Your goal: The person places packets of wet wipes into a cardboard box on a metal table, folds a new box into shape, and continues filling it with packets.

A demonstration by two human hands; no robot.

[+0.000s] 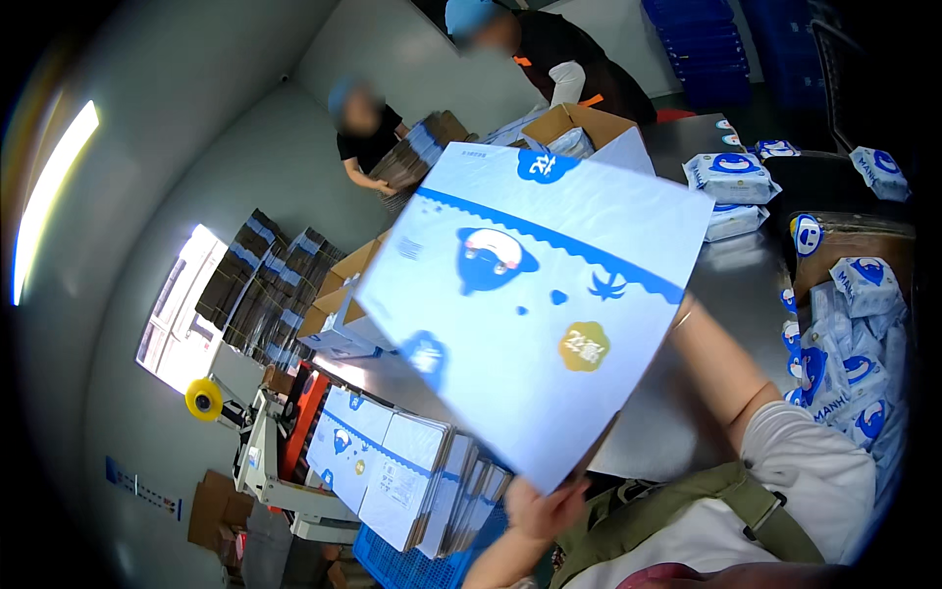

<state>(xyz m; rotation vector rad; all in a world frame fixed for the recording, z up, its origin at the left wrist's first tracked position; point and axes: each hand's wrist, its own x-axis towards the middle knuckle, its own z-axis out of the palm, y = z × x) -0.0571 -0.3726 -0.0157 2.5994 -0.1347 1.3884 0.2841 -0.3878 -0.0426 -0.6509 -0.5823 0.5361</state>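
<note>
I hold a large flat folded carton (530, 304), pale blue and white with dark blue cartoon print and a gold round mark, tilted up in front of me. My left hand (542, 510) grips its lower corner from beneath. My right forearm (721, 368) reaches to the carton's right edge, and the hand itself is hidden behind the carton. Below the carton lies a steel table (731, 285).
A stack of similar flat cartons (402, 471) stands in a blue crate (392, 564) at lower left. Blue-and-white soft packs (731, 177) lie on the table and fill a bin (854, 373) at right. An open cardboard box (579, 123) and two other people (368, 137) (559, 59) are beyond.
</note>
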